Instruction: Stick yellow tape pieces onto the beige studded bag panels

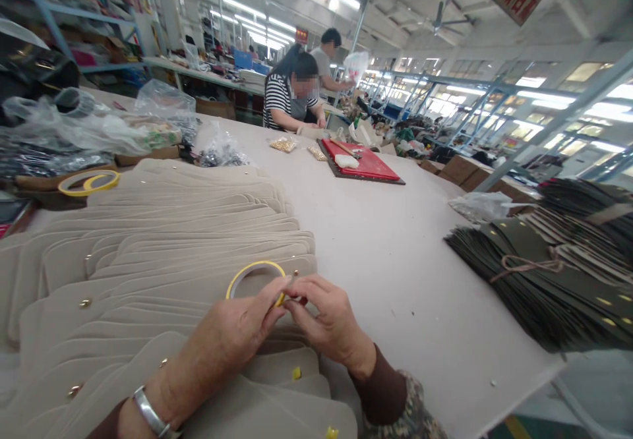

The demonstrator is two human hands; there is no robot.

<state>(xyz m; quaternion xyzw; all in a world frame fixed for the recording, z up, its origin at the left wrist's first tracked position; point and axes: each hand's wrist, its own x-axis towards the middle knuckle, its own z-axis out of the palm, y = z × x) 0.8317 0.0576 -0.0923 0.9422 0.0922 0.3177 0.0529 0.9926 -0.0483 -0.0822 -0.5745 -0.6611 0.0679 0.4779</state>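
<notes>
My left hand (242, 330) is closed on a thin yellow tape roll (247, 274), holding it upright above the beige pieces. My right hand (326, 320) is pinched against the roll's right edge, fingertips together at the tape end; what they grip is too small to name. Both hands hover over overlapping beige leather-like flaps (198, 241) with small gold studs, fanned out across the white table (395, 241). A silver bracelet sits on my left wrist.
A second yellow tape roll (89, 182) lies at the far left. Stacks of dark green pieces (554, 274) fill the right side. A red mat (363, 159) with tools lies farther back, where a person in a striped shirt (284, 96) sits. Plastic bags (89, 129) crowd the left.
</notes>
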